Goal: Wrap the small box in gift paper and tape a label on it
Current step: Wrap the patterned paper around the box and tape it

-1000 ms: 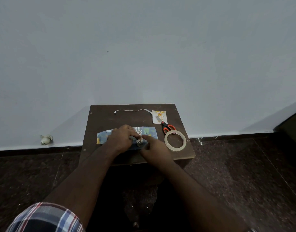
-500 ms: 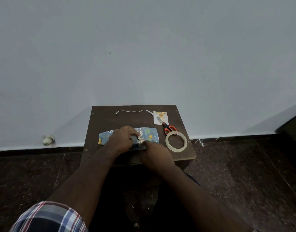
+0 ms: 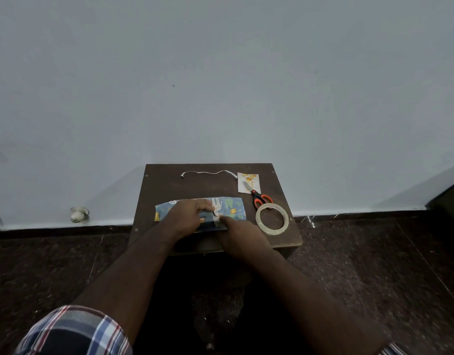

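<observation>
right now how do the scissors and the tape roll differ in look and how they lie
The scissors are long and narrow with orange and black handles; the tape roll is a pale, see-through ring. The scissors' blades lie across the small printed card, while the tape roll lies flat on bare wood of the table. The scissors sit farther from the person, the tape roll nearer. Both lie untouched on the table's right side, their edges about meeting.

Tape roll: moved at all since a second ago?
No. The tape roll still lies flat near the table's right edge, just in front of the scissors' orange handles, same as before; only the camera shifted slightly.
</observation>
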{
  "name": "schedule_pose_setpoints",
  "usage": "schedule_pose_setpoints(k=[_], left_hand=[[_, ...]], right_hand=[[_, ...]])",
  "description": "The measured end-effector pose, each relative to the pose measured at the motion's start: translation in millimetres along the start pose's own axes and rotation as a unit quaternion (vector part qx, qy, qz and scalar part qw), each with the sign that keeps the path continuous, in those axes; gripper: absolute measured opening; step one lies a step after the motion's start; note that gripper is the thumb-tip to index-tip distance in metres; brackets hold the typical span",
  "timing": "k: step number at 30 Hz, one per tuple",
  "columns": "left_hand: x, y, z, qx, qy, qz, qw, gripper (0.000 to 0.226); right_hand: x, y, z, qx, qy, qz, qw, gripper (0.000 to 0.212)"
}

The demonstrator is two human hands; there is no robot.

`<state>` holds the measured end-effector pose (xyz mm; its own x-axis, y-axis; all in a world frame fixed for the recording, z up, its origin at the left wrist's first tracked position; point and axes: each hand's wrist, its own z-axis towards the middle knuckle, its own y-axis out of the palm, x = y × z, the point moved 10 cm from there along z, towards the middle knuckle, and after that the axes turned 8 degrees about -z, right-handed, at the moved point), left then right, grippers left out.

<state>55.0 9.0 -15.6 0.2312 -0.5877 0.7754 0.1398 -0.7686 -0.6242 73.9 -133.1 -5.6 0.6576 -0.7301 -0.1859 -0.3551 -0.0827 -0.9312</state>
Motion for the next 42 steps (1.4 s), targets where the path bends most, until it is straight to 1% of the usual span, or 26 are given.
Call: schedule_pose_setpoints(k=[2, 4, 5, 7, 9, 11, 13, 16, 17, 18, 20, 21, 23, 25, 27, 29, 30, 34, 36, 39, 42], left_hand=[[2.0, -1.6, -2.8, 0.014, -0.005, 0.006, 1.000, 0.048], [3.7, -3.3, -5.2, 0.025, -0.010, 0.009, 1.000, 0.052], [4.9, -3.7, -6.7, 0.024, -0.011, 0.017, 1.000, 0.053], [8.0, -2.6, -8.3, 0.009, -0.011, 0.054, 0.998, 0.054], [9.6, -1.0, -8.5, -0.008, -0.013, 0.095, 0.995, 0.053], [11.0, -4.7, -8.9, 0.003, -0.017, 0.095, 0.995, 0.048], [11.0, -10.7, -12.1, 0.029, -0.030, 0.075, 0.996, 0.043], [14.4, -17.6, -19.5, 0.068, -0.039, 0.047, 0.996, 0.037], [19.1, -20.3, -23.0, 0.086, -0.035, 0.038, 0.995, 0.035], [23.8, -23.3, -26.4, 0.104, -0.031, 0.030, 0.994, 0.034], [31.4, -24.4, -30.9, 0.123, -0.028, 0.001, 0.992, 0.033], [34.4, -21.4, -31.9, 0.119, -0.031, -0.024, 0.992, 0.033], [39.2, -10.3, -31.1, 0.101, -0.042, -0.108, 0.988, 0.029], [42.9, 3.9, -32.7, 0.086, -0.061, -0.231, 0.967, 0.029], [48.0, 16.1, -40.8, 0.080, -0.083, -0.336, 0.935, 0.038], [56.2, 19.8, -51.6, 0.078, -0.075, -0.384, 0.917, 0.040], [59.2, 18.0, -57.8, 0.084, -0.067, -0.392, 0.914, 0.040], [62.6, -2.0, -81.4, 0.137, -0.056, -0.419, 0.896, 0.038], [66.9, -11.4, -92.8, 0.157, -0.039, -0.423, 0.892, 0.036], [70.1, -23.8, -108.5, 0.187, -0.013, -0.379, 0.906, 0.035], [73.5, -31.5, -115.9, 0.197, 0.010, -0.327, 0.924, 0.038]], right_hand=[[4.1, -14.8, -5.5, 0.070, 0.000, 0.069, 0.995, 0.046], [29.4, -27.7, -11.1, 0.133, 0.046, 0.124, 0.982, 0.036], [47.2, -30.0, -11.4, 0.145, 0.076, 0.125, 0.979, 0.032], [86.6, -29.3, -7.4, 0.134, 0.132, 0.092, 0.978, 0.026], [116.7, -22.5, -6.8, 0.095, 0.171, 0.067, 0.978, 0.026], [129.3, -9.7, -4.7, 0.052, 0.168, 0.059, 0.983, 0.037], [131.6, -0.5, -2.5, 0.032, 0.159, 0.041, 0.986, 0.040], [134.4, -0.1, 0.9, 0.059, 0.164, 0.043, 0.984, 0.042], [133.7, -2.7, -0.8, 0.078, 0.170, 0.064, 0.980, 0.038], [133.7, -6.8, -3.4, 0.104, 0.177, 0.098, 0.974, 0.028], [131.3, -17.3, -12.9, 0.164, 0.183, 0.187, 0.951, 0.008], [126.2, -23.8, -19.0, 0.190, 0.176, 0.230, 0.938, 0.008], [112.2, -33.0, -32.5, 0.216, 0.163, 0.328, 0.905, 0.018], [93.6, -35.1, -42.9, 0.220, 0.135, 0.461, 0.849, 0.021], [68.2, -36.2, -53.0, 0.208, 0.105, 0.554, 0.799, 0.020], [50.0, -33.5, -58.6, 0.194, 0.089, 0.600, 0.771, 0.021], [42.9, -33.7, -60.4, 0.187, 0.081, 0.608, 0.767, 0.021], [21.3, -41.0, -65.8, 0.162, 0.048, 0.592, 0.788, 0.018], [14.4, -45.5, -70.3, 0.158, 0.032, 0.592, 0.790, 0.015], [14.6, -54.0, -74.8, 0.164, 0.028, 0.607, 0.777, 0.011], [11.5, -63.3, -74.5, 0.150, 0.024, 0.600, 0.785, 0.009]])
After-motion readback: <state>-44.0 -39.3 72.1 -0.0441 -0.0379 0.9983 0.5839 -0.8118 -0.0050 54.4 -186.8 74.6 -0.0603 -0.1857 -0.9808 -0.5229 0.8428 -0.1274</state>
